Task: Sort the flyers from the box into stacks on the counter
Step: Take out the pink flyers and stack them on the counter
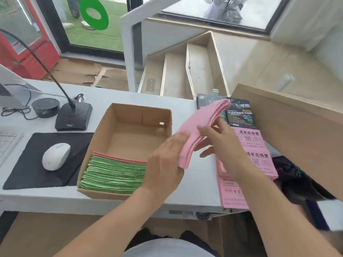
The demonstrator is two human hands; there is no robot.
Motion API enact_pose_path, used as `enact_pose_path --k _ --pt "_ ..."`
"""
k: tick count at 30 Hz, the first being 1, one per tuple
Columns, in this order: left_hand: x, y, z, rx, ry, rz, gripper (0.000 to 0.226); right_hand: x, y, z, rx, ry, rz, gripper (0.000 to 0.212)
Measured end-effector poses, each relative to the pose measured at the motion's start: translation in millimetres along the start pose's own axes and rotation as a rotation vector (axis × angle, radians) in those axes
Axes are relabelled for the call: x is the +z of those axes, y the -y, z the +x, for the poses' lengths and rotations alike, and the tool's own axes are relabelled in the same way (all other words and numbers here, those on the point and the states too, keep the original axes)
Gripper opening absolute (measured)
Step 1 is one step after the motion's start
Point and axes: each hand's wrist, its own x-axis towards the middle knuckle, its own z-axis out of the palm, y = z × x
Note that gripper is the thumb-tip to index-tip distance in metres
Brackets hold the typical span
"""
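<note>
A bundle of pink flyers is held in the air over the white counter, just right of the cardboard box. The bundle's near end is gripped by the left hand, fingers curled round the edge; the right hand is wrapped over the middle from the right side, thumb and fingers closed on the sheets. The far end of the bundle is fanned out and tilted up toward the dark flyers. The box sits on the counter with its far half bare; a stack of green flyers is packed in the near half, topped by a pink sheet along its far edge. On the counter right of the bundle, pink flyer stacks with printed Chinese text are laid out, partly hidden by the right forearm; one more pink flyer overhangs the counter's near edge. The dark flyers are placed just beyond the pink stacks. Left of the box: a white mouse on a black mouse pad, a gooseneck microphone base, a round black device, a keyboard corner.
</note>
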Motion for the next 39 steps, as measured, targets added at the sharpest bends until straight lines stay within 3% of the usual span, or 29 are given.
enact_pose_path --k 4,6,7,9,11,13,18,24,32,39 --pt "18 -19 5 -0.167 0.261 -0.426 0.032 -75 -41 -20 -0.014 -0.192 -0.088 0.057" --pt "25 -24 3 -0.22 0.448 -0.51 0.032 -112 -59 -33 0.025 -0.172 -0.175 0.087" --pt "29 -25 0 -0.231 0.526 -0.524 0.033 -127 -67 -38 0.029 -0.104 -0.158 0.085" --pt "36 -26 -9 -0.267 0.604 -0.545 0.032 -145 -81 -47 0.05 -0.014 -0.14 0.053" --pt "45 -23 -23 -0.338 0.567 -0.567 0.029 -148 -97 -53 0.091 -0.075 -0.223 0.028" --pt "57 -21 -39 -0.388 0.479 -0.546 0.029 -147 -118 -58 0.095 -0.121 -0.25 0.02" --pt "80 -28 -64 -0.452 0.4 -0.552 0.031 -151 -149 -73 0.044 -0.186 -0.169 0.016" --pt "100 -13 -76 -0.647 0.438 -0.506 0.032 -164 -193 -71 0.202 -0.062 -0.285 0.015" --pt "111 -37 -83 -0.873 0.227 -0.549 0.028 -159 -194 -79 0.181 -0.156 -0.143 0.028" --pt "148 -84 -75 -0.941 0.482 -0.535 0.038 -213 -202 -107 0.299 -0.352 -0.272 0.032"
